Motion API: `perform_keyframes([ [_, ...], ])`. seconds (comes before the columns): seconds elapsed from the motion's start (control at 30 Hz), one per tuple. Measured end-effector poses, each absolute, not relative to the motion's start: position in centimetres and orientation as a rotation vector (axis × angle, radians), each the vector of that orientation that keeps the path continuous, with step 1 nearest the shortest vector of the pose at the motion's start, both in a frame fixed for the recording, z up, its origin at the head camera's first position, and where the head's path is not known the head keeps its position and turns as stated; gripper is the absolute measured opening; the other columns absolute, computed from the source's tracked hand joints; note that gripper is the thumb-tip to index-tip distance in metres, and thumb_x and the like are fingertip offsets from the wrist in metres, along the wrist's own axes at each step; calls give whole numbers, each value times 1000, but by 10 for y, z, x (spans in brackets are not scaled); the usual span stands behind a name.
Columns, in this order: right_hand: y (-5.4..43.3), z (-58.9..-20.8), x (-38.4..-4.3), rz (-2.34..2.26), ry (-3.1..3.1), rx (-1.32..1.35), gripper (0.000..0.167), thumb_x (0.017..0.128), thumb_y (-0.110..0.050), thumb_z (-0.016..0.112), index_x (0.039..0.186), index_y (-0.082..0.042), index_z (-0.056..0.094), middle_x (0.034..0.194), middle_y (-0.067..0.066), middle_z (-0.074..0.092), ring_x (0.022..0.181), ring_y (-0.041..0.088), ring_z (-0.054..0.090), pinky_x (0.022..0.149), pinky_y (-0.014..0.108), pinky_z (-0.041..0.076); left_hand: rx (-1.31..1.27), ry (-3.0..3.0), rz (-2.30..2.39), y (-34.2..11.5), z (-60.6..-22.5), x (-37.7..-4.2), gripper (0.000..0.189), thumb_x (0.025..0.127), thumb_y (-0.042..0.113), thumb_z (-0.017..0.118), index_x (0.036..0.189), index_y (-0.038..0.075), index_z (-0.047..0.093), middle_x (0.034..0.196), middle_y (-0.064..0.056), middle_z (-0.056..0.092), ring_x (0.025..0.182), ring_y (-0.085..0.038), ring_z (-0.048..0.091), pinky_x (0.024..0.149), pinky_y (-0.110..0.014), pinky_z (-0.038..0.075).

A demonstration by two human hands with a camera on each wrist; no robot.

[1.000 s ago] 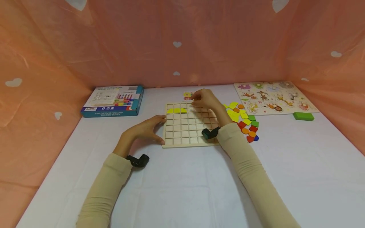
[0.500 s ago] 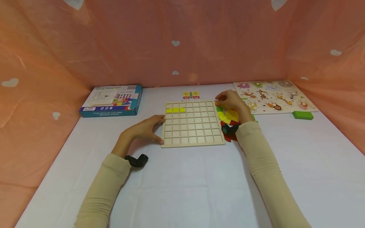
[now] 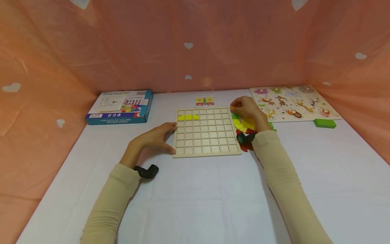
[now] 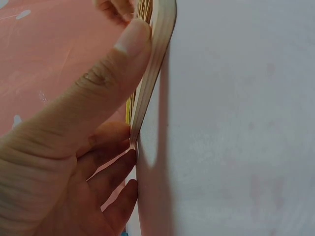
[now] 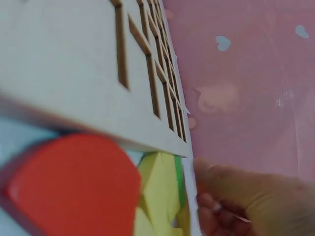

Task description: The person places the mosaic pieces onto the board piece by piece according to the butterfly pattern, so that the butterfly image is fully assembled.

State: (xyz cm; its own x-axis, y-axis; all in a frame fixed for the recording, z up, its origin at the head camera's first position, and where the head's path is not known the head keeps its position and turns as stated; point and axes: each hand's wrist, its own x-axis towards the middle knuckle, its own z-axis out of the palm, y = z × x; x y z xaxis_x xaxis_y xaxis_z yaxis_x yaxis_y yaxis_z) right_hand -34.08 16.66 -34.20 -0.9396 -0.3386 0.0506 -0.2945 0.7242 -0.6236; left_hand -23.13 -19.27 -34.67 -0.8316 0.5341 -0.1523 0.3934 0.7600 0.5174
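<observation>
A wooden grid board (image 3: 207, 156) lies flat in the middle of the table, with a row of yellow pieces (image 3: 188, 117) at its upper left. My left hand (image 3: 155, 138) rests against the board's left edge, thumb near the front corner and fingers farther back. In the left wrist view the thumb (image 4: 98, 78) presses the wooden rim. By the far right corner, my right hand (image 3: 248, 110) pinches a small orange piece (image 3: 233, 108), mostly hidden by the fingers. Under that hand and wrist spreads a pile of yellow pieces (image 3: 247, 123), green pieces and red pieces (image 5: 74, 187).
Behind the board lies a small pattern card (image 3: 204, 101). A blue-edged box (image 3: 120, 107) stands at the back left. The animal peg puzzle (image 3: 294, 103) and a green block (image 3: 324, 123) are at the back right. A pink curtain (image 3: 195, 44) hangs behind the table.
My right hand has moved right from over the board's far rows to the loose pieces beside its far right corner, and now pinches an orange piece. My left hand has stayed put.
</observation>
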Motion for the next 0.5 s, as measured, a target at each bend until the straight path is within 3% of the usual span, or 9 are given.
perform_keyframes([
  [0.33, 115, -313, -331, -1175, 2855, -704, 26, 88, -10, 64, 110, 4, 64, 106, 20, 64, 94, 31, 60, 85, 40, 50, 701, 2660, 686, -193, -347, -233, 97, 65, 35, 85, 141, 1, 36, 151, -15, 25, 140, -31, 18, 114, -45, 17],
  [0.5, 84, -320, -325, -1131, 2805, -778, 26, 86, -10, 65, 109, 3, 65, 103, 18, 65, 92, 29, 61, 82, 37, 50, 709, 2665, 691, -194, -349, -233, 99, 64, 35, 85, 141, 0, 34, 151, -16, 26, 140, -32, 19, 114, -46, 17],
])
